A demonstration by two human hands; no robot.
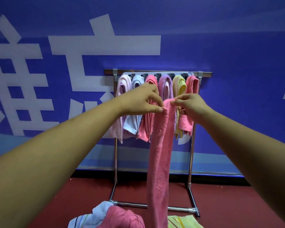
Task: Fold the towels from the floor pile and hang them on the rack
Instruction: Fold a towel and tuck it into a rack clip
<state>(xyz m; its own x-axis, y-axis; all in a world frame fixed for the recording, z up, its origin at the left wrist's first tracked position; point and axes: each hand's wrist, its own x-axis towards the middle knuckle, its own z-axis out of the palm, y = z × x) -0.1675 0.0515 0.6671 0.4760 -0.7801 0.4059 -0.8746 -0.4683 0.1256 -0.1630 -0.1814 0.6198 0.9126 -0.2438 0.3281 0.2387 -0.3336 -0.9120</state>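
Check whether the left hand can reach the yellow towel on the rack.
Probably not: the left hand pinches the long pink towel, which, with the right hand, lies between it and the yellow towel.

So all that shows of the person is arms and hands. The left forearm point(69, 145) and right forearm point(237, 137) are both bare right out to the frame edges. The left hand point(138, 99) and right hand point(193, 106) are bare too. The left thumbnail point(160, 110) looks short and plain.

Dark red floor point(229, 208); heaped towels point(120, 218) and rack base point(133, 205) upon it
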